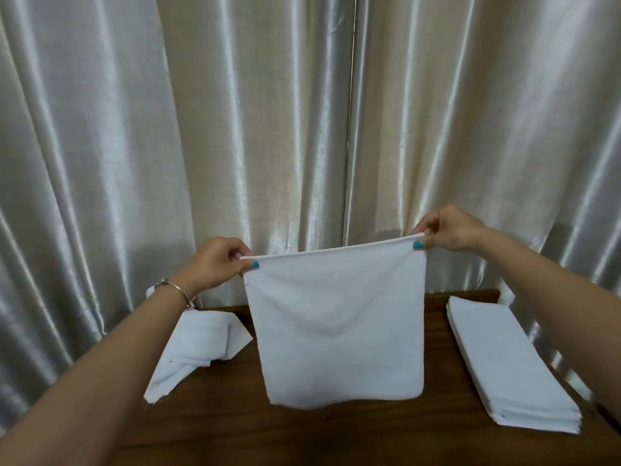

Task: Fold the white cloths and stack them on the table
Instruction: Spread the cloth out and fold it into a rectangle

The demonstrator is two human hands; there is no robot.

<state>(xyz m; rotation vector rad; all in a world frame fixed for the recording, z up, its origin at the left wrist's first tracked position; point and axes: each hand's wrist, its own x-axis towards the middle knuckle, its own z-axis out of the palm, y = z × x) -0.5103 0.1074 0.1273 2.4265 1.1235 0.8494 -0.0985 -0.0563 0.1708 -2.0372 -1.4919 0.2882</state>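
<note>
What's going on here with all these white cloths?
A person is folding white cloths at a wooden table in front of shiny curtains. The left hand and right hand each pinch a top corner of one white cloth, holding it up spread out so it hangs over the table. A neat stack of folded cloths lies on the table to the right. A rumpled pile of unfolded cloths waits on the left.
</note>
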